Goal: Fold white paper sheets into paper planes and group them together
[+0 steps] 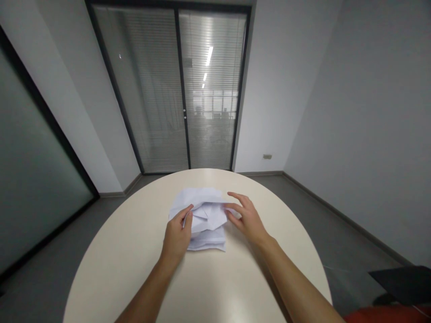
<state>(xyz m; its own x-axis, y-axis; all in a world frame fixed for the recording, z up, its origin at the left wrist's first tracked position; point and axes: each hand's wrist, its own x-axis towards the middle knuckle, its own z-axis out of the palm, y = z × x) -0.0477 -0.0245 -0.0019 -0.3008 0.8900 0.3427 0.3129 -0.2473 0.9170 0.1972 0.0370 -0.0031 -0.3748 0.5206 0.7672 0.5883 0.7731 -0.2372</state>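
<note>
A folded white sheet of paper (215, 215) is held up a little above the round table, with creased flaps facing me. My left hand (177, 231) grips its left side between thumb and fingers. At the right edge, my right hand (247, 219) has its thumb and a finger against the paper, while the index finger is lifted away from it. Beneath lie more white papers (208, 240), creased and overlapping; part of them shows behind the held sheet too. The fingers of my left hand behind the paper are hidden.
The pale round table (128, 260) has its curved far edge near a glass door with blinds (212, 134). White walls stand on both sides. A black object (404, 282) and something red (380, 314) are at the lower right, beyond the table.
</note>
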